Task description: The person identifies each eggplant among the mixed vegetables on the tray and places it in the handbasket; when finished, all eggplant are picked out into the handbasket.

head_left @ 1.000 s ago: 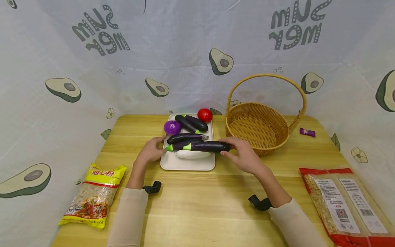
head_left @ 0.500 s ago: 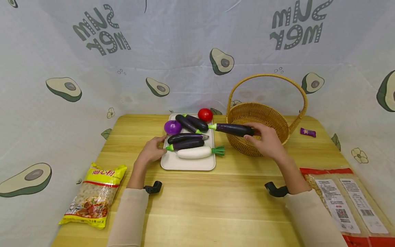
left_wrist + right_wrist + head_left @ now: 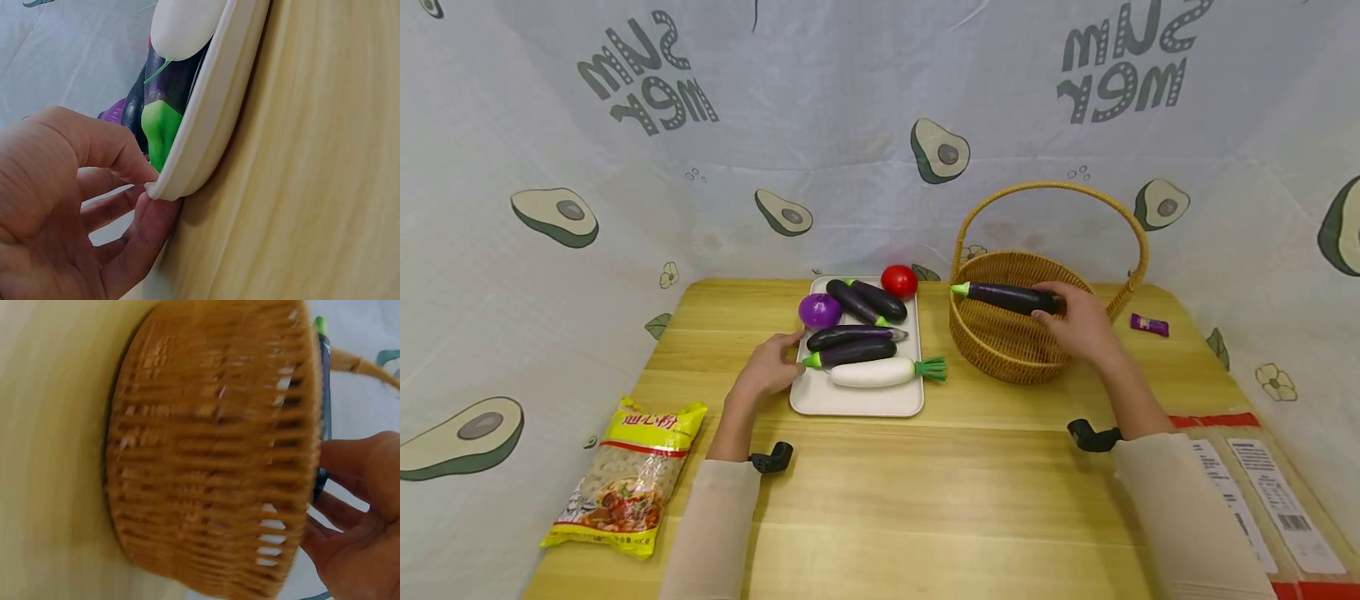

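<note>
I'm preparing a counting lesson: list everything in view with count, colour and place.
Tray: one, white, on the table
Eggplants: four, dark purple, on tray
Held eggplant: one, dark purple, over basket
Radish: one, white and green, tray's near part
Round vegetable: one, purple, tray's left
Tomato: one, red, tray's far right
Basket: one, tan, right of tray
Food bag: one, yellow, near left
Flat bag: one, red-edged, near right
Packet: one, purple, right of basket
Table: one, wood-toned, beneath
Curtain: count unclear, white, behind table
Wrist devices: two, black, at wrists
Sleeves: two, beige, on arms
Left hand: one, pinching tray rim
Right hand: one, gripping held eggplant
</note>
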The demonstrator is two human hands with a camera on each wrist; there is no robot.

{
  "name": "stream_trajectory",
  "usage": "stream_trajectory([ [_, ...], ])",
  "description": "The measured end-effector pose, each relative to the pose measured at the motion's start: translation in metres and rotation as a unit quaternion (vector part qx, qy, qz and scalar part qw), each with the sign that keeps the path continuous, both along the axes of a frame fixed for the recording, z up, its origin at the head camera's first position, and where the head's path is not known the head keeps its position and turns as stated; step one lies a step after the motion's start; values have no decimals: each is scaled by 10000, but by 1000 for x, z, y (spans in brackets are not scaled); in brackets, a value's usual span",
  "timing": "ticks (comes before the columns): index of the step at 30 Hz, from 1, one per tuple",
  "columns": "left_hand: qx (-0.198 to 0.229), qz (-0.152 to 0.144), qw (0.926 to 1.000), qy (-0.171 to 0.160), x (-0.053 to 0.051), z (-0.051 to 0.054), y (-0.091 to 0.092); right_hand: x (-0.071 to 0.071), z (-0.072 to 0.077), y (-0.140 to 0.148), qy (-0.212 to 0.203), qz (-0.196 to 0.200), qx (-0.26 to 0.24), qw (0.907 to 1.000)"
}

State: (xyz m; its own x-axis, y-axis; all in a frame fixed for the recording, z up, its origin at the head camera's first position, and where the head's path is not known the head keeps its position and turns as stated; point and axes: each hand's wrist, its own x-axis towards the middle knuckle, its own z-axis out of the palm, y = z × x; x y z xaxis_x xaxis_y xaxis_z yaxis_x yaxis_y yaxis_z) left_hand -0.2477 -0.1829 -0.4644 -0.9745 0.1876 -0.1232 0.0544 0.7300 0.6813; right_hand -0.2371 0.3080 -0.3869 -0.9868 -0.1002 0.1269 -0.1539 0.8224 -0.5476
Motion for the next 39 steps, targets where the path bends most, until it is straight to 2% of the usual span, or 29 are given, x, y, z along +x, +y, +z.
stream_trajectory([
  [5,38,65,10000,-56,1,0,1,-18,-8,12,-176,-67,163,9997],
  [13,107,118,9998,-97,2,2,2,-44,-21,20,-751,-281,282,9964],
  [20,139,156,9997,-124,3,4,3,-60,-32,22,-736,-327,431,9958],
  [28,152,167,9997,-110,3,1,1,-65,-35,24,-835,-207,659,9941],
  [35,175,175,9997,-59,2,-2,0,-63,-34,23,-821,-149,765,9936],
  [39,203,185,9996,-5,2,-2,0,-59,-32,22,-682,-196,758,9946],
])
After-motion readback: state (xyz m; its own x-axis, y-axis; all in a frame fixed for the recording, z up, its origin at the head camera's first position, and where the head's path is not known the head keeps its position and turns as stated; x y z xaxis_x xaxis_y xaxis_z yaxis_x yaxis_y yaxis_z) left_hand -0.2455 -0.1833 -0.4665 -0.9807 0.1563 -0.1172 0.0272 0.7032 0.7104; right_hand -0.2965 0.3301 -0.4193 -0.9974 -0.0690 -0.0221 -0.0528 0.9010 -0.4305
